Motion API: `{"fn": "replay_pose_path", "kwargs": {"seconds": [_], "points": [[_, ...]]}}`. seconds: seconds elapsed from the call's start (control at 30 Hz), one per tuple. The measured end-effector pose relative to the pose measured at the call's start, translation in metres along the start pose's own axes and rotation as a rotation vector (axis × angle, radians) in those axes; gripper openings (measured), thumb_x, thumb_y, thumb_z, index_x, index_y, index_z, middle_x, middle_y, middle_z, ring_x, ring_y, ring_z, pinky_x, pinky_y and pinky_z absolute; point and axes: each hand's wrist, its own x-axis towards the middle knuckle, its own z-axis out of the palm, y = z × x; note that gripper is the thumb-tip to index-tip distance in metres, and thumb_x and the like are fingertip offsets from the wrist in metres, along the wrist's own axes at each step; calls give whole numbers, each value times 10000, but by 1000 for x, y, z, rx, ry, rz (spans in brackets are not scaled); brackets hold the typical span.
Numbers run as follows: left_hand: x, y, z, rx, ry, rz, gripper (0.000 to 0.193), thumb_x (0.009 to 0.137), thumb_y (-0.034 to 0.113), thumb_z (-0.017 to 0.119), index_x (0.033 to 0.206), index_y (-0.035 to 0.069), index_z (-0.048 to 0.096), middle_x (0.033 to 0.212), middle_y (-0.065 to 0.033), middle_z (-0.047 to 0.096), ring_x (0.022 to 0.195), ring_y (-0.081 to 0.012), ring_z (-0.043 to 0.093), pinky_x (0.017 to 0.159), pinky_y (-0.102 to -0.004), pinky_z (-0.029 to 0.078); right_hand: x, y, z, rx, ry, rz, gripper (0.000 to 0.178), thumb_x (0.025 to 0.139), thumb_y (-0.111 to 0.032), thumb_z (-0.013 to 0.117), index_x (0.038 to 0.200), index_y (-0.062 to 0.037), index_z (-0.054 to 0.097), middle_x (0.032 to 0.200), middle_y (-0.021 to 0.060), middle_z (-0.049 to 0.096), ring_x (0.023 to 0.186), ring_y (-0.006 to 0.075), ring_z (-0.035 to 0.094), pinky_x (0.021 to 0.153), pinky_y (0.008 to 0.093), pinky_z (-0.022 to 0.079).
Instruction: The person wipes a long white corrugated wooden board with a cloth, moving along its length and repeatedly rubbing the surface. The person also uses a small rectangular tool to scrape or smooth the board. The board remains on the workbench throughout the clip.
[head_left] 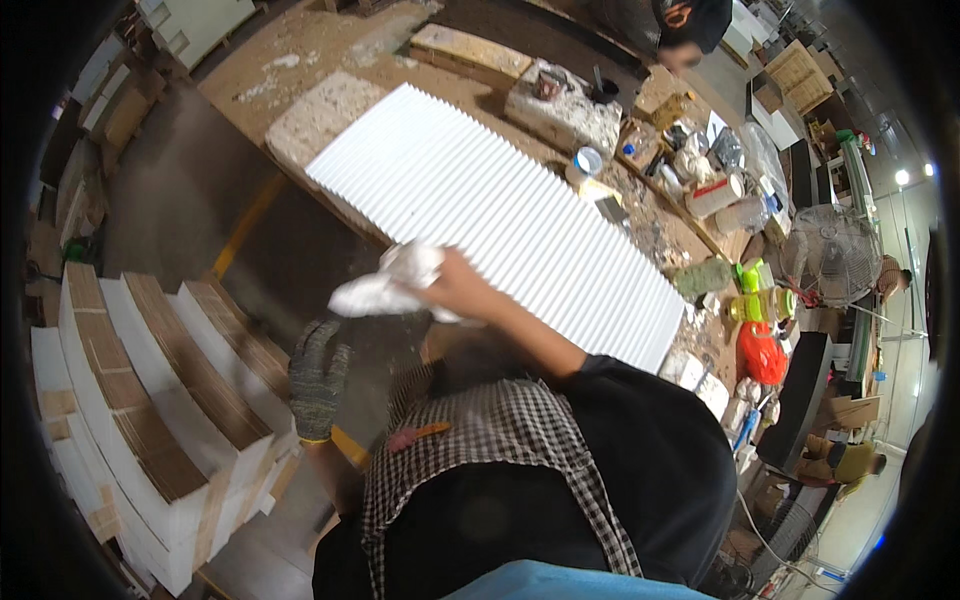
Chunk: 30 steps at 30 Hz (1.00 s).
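A bare right hand, my right hand point(458, 286), grips a crumpled white cloth point(385, 283) at the near edge of a long white ribbed panel point(490, 215). The cloth is slightly blurred, and its lower part hangs past the panel's edge. The panel lies flat and slanted across the workbench, its narrow ridges running across its width. Away from the bench, to the left, my left hand point(319, 382) wears a dark grey knit glove. Its fingers are stretched out and nothing shows in them.
Stacked white and brown boards point(165, 390) stand at the left. Behind the panel, the stained workbench point(300, 60) carries a foam block point(565, 110), cups, bottles and a red plastic bag point(762, 352). A fan point(828, 255) stands at the right. Another person point(690, 25) is across the bench.
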Motion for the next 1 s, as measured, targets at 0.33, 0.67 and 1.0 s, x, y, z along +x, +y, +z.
{"fn": "replay_pose_path", "kwargs": {"seconds": [0.33,0.67,1.0], "points": [[209,17,41,160,-154,521,362,926,162,751,1269,66,688,1345,-155,657,1299,-354,590,1143,-487,443,40,119,-97,-1010,507,305,692,817,-328,812,1416,-97,554,1543,267,430,1504,476,351,1254,618,261],[241,26,89,-107,-451,651,421,880,298,739,1282,194,670,1352,-103,634,1307,-337,556,1088,-536,434,40,105,-93,-939,555,312,639,835,-272,764,1419,-119,554,1555,232,430,1503,472,357,1263,608,272],[286,-27,80,-205,-438,647,352,917,226,764,1244,121,691,1356,-115,663,1322,-348,579,1128,-524,442,42,102,-87,-869,615,366,629,830,-181,805,1417,-132,585,1568,199,457,1499,428,401,1259,555,333]]}}
